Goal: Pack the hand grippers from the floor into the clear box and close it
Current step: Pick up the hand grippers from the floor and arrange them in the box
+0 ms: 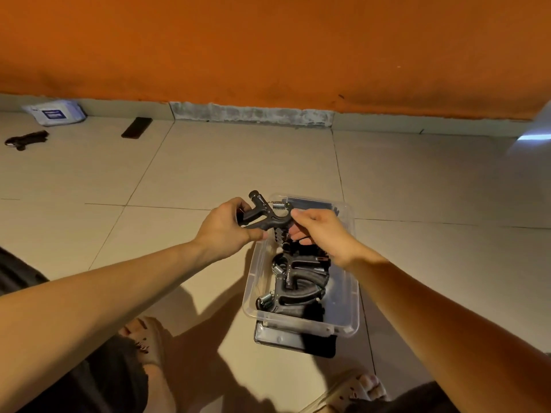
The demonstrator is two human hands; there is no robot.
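Both bare forearms reach forward from the lower corners and converge mid-frame, wrists roughly level. Left hand (228, 229) curls fingers and thumb round one handle of a hand gripper (269, 217); right hand (323, 235), back up, pinches its other end with fingertips, knuckles bent. Hands sit close, not touching.

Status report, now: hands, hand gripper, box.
Left hand and right hand hold one hand gripper above the clear box, far end. Several grippers already inside. Lid off, at near end. Nothing blocking.
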